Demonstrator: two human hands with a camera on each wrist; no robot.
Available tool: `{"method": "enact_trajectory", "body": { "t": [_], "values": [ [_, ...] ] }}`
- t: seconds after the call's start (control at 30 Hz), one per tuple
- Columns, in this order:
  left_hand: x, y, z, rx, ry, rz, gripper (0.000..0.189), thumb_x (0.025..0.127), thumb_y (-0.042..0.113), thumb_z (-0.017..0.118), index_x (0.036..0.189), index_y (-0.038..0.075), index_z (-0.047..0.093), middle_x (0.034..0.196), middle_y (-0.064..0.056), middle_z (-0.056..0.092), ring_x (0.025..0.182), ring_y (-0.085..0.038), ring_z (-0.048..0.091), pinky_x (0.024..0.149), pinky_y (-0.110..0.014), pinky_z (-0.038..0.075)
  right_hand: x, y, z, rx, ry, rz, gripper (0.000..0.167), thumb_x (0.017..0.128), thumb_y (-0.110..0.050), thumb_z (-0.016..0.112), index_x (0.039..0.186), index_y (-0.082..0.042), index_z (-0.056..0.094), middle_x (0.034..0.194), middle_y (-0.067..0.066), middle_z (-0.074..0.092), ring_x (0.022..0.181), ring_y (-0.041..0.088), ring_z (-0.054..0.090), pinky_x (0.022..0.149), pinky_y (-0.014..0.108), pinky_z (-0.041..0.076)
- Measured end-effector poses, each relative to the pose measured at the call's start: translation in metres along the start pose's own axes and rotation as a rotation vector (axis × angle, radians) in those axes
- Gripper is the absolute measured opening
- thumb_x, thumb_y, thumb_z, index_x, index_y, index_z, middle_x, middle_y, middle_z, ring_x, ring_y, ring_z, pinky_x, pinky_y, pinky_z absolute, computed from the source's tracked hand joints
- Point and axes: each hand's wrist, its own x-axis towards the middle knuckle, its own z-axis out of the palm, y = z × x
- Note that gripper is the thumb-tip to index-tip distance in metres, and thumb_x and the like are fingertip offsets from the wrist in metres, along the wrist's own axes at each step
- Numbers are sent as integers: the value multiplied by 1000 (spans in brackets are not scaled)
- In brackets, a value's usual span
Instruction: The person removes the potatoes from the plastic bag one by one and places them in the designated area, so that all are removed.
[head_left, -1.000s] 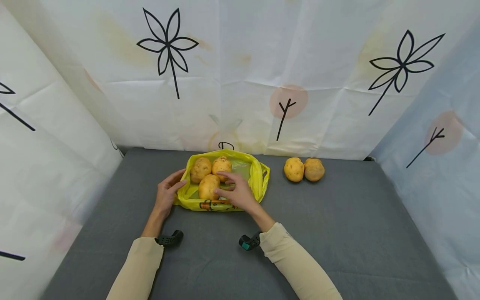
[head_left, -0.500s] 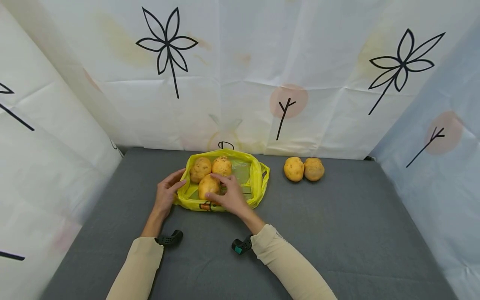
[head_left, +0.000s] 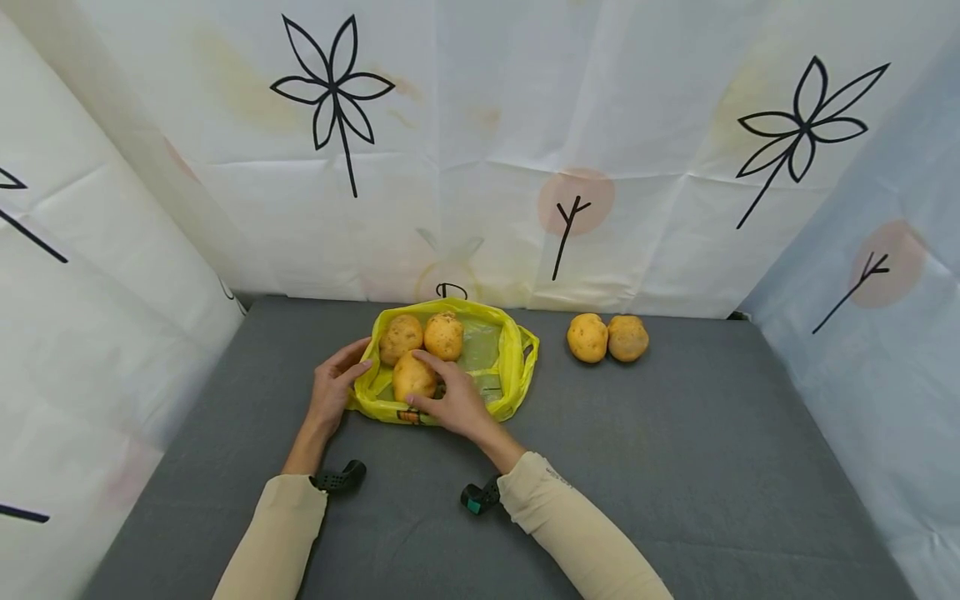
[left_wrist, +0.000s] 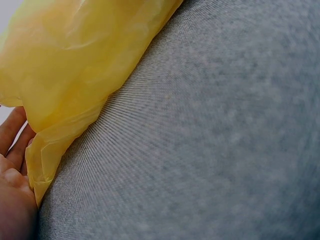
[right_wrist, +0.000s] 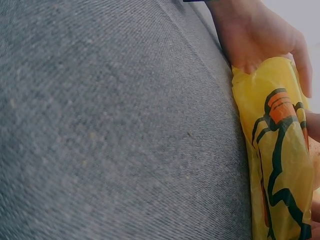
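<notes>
Though three potatoes in one bag, two outside

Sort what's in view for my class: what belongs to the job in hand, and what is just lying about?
Belongs to the job:
yellow bag, left fingers at its rim
front potato, between the right fingers
two bagged potatoes behind it

Lying about:
two loose potatoes, untouched, though possibly part of the job
setting only: patterned sheet, grey tabletop
</notes>
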Motion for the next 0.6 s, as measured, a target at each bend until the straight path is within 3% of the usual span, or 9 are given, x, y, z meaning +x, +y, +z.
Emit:
{"method": "enact_trajectory", "body": {
  "t": [0.27, 0.6],
  "values": [
    [1, 0, 0, -3, -6, -1, 44, 104, 14, 61, 145, 0, 55, 146, -24, 51, 121, -7, 54, 96, -16, 45, -3, -4, -3, 20, 10, 6, 66, 92, -23, 78, 152, -17, 49, 141, 15, 52, 119, 28, 53, 93, 43, 49],
    [0, 0, 0, 1, -9, 0, 43, 104, 13, 61, 144, 0, 55, 145, -24, 51, 121, -7, 54, 96, -16, 44, -8, -9, -22, 114, 43, 2, 67, 93, -20, 77, 153, -18, 48, 141, 13, 50, 124, 27, 51, 99, 44, 50]
  ]
}}
